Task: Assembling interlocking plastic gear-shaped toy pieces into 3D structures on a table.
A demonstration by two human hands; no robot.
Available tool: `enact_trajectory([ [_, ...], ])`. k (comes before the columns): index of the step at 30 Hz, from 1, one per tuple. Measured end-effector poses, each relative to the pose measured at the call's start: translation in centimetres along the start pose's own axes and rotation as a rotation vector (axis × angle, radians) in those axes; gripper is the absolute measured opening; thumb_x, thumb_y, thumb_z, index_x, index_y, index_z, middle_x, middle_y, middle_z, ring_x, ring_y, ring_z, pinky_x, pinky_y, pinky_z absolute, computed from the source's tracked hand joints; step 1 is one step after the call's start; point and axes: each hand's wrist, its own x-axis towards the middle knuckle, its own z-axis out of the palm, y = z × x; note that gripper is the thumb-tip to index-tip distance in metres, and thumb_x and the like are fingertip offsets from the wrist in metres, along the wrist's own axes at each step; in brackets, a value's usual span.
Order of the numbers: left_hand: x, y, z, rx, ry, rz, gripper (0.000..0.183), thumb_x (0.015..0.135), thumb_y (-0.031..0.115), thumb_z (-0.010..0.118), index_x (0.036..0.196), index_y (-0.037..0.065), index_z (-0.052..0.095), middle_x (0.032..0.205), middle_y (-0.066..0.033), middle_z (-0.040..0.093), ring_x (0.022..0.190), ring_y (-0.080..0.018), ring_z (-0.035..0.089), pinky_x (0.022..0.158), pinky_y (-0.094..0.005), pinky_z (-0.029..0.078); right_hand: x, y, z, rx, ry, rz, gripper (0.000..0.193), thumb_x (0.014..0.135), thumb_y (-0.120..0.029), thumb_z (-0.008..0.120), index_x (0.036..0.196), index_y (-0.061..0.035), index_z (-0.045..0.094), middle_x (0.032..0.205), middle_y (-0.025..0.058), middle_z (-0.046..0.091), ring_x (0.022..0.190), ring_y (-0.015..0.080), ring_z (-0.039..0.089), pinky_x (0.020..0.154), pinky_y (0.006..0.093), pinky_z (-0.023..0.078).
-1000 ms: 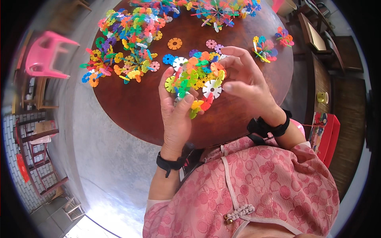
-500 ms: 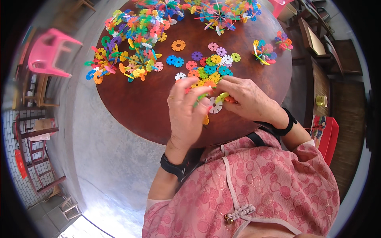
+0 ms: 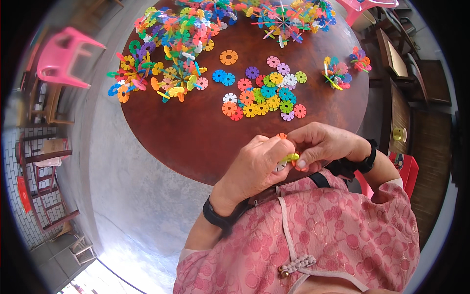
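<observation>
Close to the table's near edge, my left hand [image 3: 255, 165] and my right hand [image 3: 329, 143] meet around a small cluster of notched plastic discs. A lime disc [image 3: 293, 158] shows edge-on between the fingers, with part of a white disc [image 3: 280, 166] below it. Orange pieces peek out above and beside them; my fingers hide the rest. Both hands are closed on the cluster, fingertips pinching. Beyond them, loose discs in many colours lie in a flat, overlapping group, among them a yellow disc [image 3: 249, 110] and a pink-red disc [image 3: 299, 111].
The round brown table [image 3: 171, 142] carries large built-up disc clusters [image 3: 178, 73] at the far left and a spiky one [image 3: 281, 22] at the back. Two small disc balls [image 3: 337, 73] sit on the right. A pink stool [image 3: 61, 58] stands off to the left; a green mug [image 3: 399, 134] is at the right.
Both hands have drawn nearer to my body and to the right with the cluster. My left fingers, raised and spread before, now close on it. The loose discs are uncovered.
</observation>
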Motion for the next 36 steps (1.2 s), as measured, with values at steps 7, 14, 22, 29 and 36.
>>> enact_trajectory([
  [7,0.7,1.2,-0.2,-0.070,-0.139,0.133,0.032,0.068,0.003,0.069,0.094,0.011,0.052,0.073,-0.0061,0.048,0.071,-0.0270,0.055,0.071,-0.0360,0.046,0.1,1.2,-1.9,-0.263,-0.223,-0.302,0.016,0.085,-0.009,0.069,0.096,-0.0014,0.061,0.075,-0.0005,0.062,0.058,0.0042,0.052,0.049,0.0213,0.040],
  [14,0.7,0.7,-0.5,-0.063,-0.099,0.122,0.030,0.069,0.006,0.072,0.091,0.013,0.052,0.076,-0.0061,0.050,0.073,-0.0267,0.056,0.071,-0.0362,0.047,-0.7,0.1,-2.0,-0.229,-0.212,-0.247,0.026,0.084,-0.003,0.064,0.109,0.0009,0.057,0.081,0.0047,0.067,0.068,0.0058,0.061,0.054,0.0186,0.045],
  [22,-1.0,-1.3,-2.6,-0.125,0.362,-0.571,0.028,0.077,0.005,0.071,0.098,0.008,0.053,0.084,-0.0062,0.057,0.073,-0.0167,0.056,0.063,-0.0288,0.048,-2.8,0.6,-6.2,-0.654,0.563,-0.440,0.020,0.085,-0.005,0.061,0.105,-0.0023,0.060,0.074,0.0072,0.063,0.069,0.0187,0.063,0.060,0.0279,0.046],
  [29,0.8,-0.6,-1.4,-0.101,0.235,-0.580,0.065,0.074,0.010,0.072,0.131,0.012,0.041,0.084,-0.0077,0.058,0.080,-0.0256,0.058,0.072,-0.0382,0.047,5.2,0.4,-8.3,-1.364,0.945,-0.771,0.020,0.084,-0.019,0.066,0.097,-0.0050,0.060,0.083,0.0117,0.056,0.075,0.0322,0.058,0.066,0.0416,0.047],
  [36,0.3,-0.6,-1.5,0.052,0.072,-0.517,0.068,0.075,0.003,0.072,0.135,0.009,0.040,0.087,-0.0057,0.066,0.079,-0.0110,0.060,0.073,-0.0264,0.048,4.0,-2.0,-0.7,-1.054,0.310,-0.662,0.034,0.086,-0.035,0.064,0.089,-0.0005,0.060,0.077,0.0148,0.057,0.073,0.0352,0.058,0.066,0.0415,0.045],
])
